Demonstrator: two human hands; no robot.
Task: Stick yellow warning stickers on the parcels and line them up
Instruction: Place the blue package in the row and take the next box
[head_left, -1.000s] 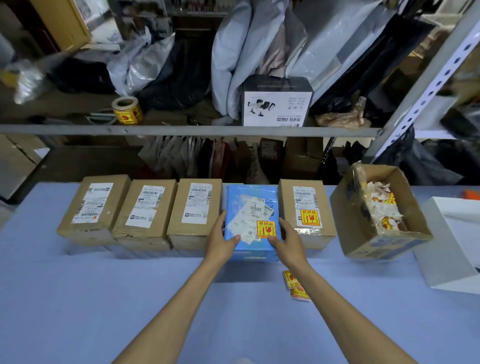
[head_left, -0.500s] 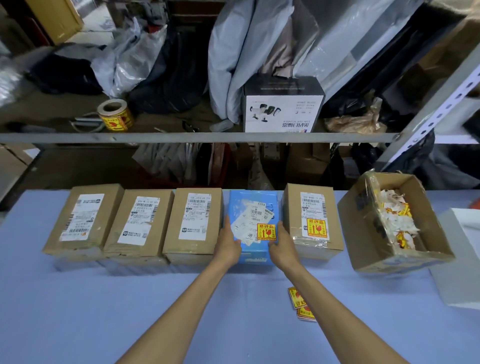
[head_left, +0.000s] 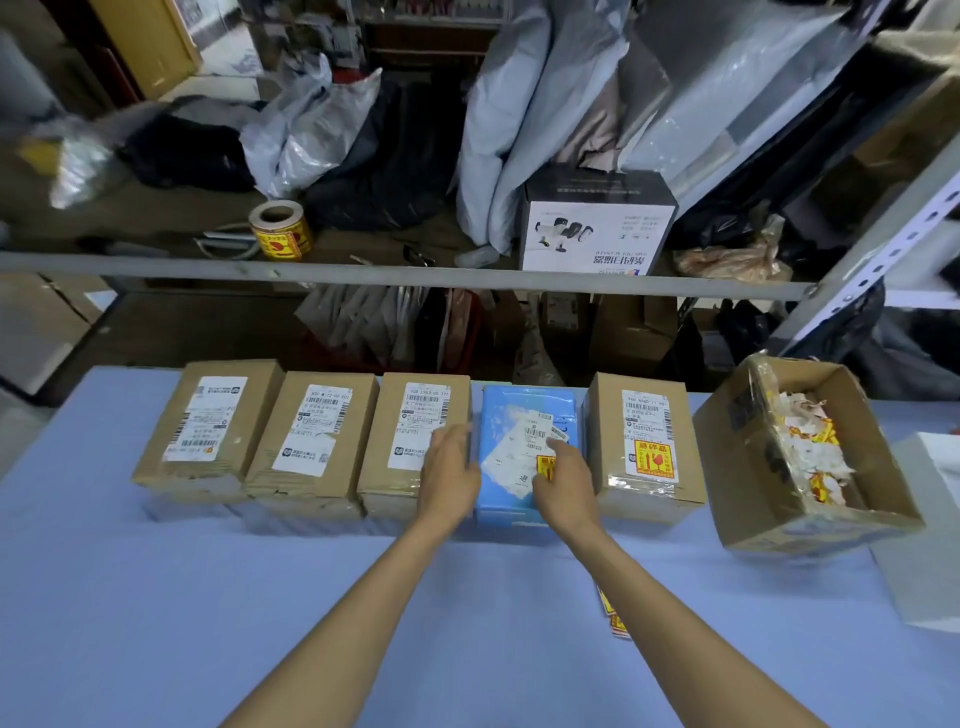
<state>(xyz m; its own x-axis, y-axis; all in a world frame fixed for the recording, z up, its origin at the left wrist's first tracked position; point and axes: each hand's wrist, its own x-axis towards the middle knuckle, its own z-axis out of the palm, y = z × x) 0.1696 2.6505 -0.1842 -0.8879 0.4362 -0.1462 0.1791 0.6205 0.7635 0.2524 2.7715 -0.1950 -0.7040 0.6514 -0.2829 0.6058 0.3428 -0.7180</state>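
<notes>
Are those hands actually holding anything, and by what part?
Nothing is gripped. The right hand lies open on top of the blue rectangular parcel, partly over its yellow warning sticker; the left hand rests straight-fingered along the parcel's left edge.

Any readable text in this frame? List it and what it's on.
"条码扫描器", upside down: black-and-white box on the shelf.
"易碎品": yellow sticker on the rightmost brown parcel.
"退": white label on the blue parcel.
Shipping labels, sticker roll: too small or blurred.
</notes>
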